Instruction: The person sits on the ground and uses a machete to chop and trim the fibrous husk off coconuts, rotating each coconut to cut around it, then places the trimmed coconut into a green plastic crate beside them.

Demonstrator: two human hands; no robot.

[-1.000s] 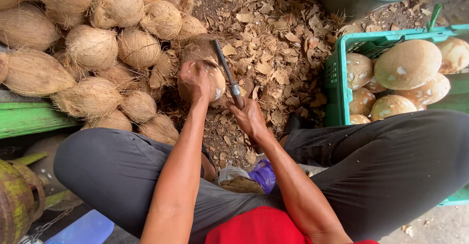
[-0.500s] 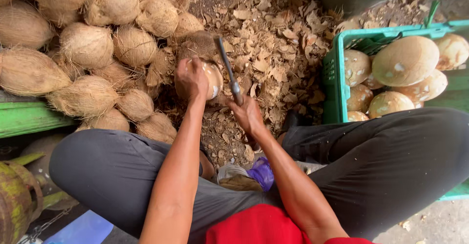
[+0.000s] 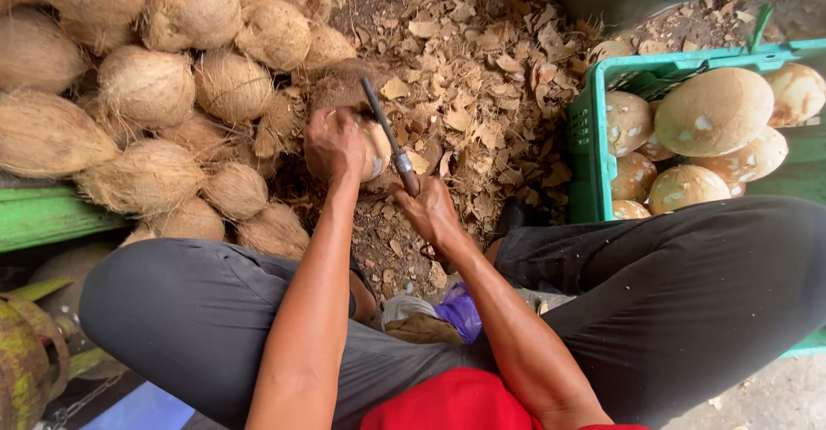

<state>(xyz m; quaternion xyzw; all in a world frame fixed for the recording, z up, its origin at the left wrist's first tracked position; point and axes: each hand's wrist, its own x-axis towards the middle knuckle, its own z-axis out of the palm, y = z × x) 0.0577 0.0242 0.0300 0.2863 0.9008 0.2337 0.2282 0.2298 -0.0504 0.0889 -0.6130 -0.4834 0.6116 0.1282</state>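
Dark trousered knees frame bare ground littered with dry brown husk chips [image 3: 482,94]. The left hand [image 3: 334,144] clasps a half-peeled coconut [image 3: 372,148] there; the right hand [image 3: 428,208] is clenched around a knife [image 3: 389,137] resting against it. Beyond lie fibrous coconuts [image 3: 146,86] and a green crate [image 3: 594,137] of smooth pale ones.

both hands [image 3: 334,144] [image 3: 428,208] clenched — arms reaching forward, close together.

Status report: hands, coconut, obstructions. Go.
Left hand gripping coconut. Right hand gripping knife, blade on the shell. Husk chips litter the ground; nothing blocking.
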